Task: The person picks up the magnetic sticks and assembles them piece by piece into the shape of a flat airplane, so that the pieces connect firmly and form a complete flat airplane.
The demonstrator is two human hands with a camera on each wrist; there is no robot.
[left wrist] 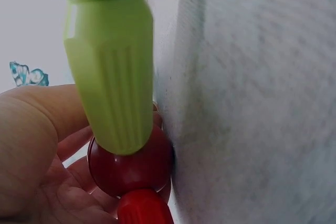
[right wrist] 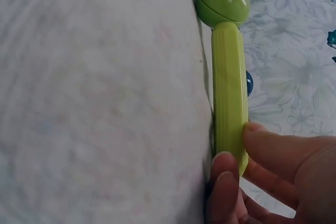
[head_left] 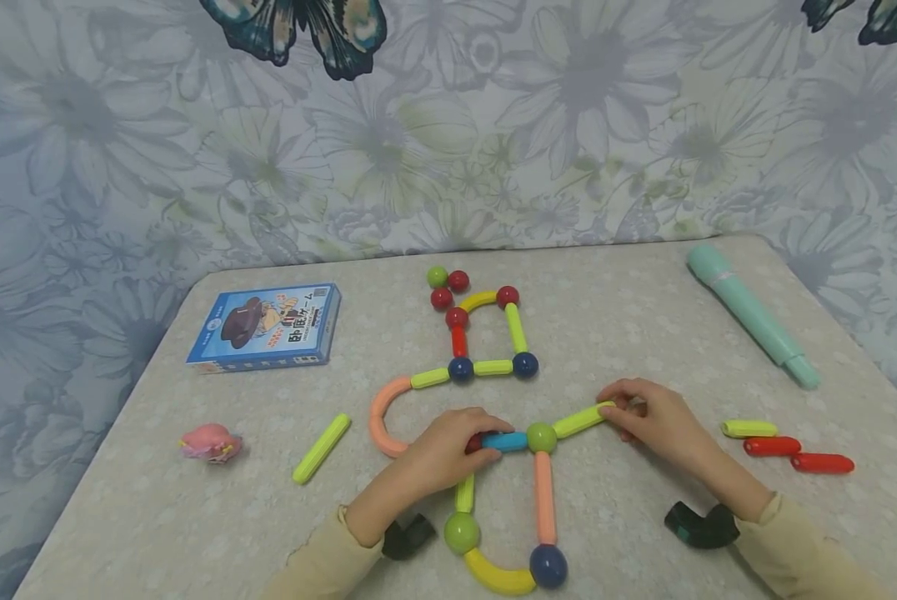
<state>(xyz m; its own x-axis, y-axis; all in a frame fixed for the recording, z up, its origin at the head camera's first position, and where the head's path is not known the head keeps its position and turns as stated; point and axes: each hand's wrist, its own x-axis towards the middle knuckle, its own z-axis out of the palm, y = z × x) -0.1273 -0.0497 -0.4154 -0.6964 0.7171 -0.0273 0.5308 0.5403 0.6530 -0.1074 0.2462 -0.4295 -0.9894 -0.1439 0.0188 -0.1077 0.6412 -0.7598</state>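
My right hand [head_left: 654,417] pinches the free end of a yellow-green magnetic rod [right wrist: 228,87] between thumb and fingers. The rod's other end meets a green ball [head_left: 542,437]. My left hand [head_left: 448,446] holds a dark red ball [left wrist: 134,166], its fingers curled round it; in the head view the hand hides most of this ball. A blue rod [head_left: 507,442] runs from there to the green ball. Below hangs a loop with a peach rod [head_left: 543,500], a navy ball [head_left: 548,567], a curved yellow rod [head_left: 499,575] and a second green ball [head_left: 462,532].
Behind stands a joined figure of rods with navy balls [head_left: 460,369] and a curved peach piece [head_left: 381,412]. Loose red rods [head_left: 822,463] lie right, a yellow-green rod [head_left: 322,448] left. Around are a blue box [head_left: 268,325], pink toy [head_left: 211,442] and mint microphone-shaped object [head_left: 752,312].
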